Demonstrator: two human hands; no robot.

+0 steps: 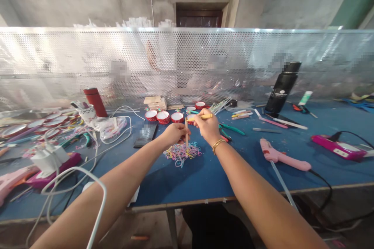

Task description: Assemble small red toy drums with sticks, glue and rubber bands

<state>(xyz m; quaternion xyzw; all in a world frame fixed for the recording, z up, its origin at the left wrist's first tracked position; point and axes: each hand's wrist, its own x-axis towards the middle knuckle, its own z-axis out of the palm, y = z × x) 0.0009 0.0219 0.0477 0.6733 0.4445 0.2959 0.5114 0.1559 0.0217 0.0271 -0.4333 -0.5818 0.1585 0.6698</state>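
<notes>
My left hand (174, 134) is closed on a flat wooden stick (186, 140), which stands nearly upright. Pinched in my right hand (209, 127) is a yellow marker pen (207, 116), lying roughly level with its left end at the upper part of the stick. Just below both hands, a loose heap of pastel rubber bands (179, 156) lies on the blue table (201, 181). Red-sided round tins (163, 117) with white insides stand in a row behind my hands. Teal-handled pliers (233, 129) rest right of my right hand.
A pink glue gun (286, 160), a black bottle (282, 89) and a magenta power strip (339, 147) are on the right. Left are a phone (145, 135), a red flask (96, 102), white cables and a charger (49, 160). A perforated metal screen (187, 60) closes off the back.
</notes>
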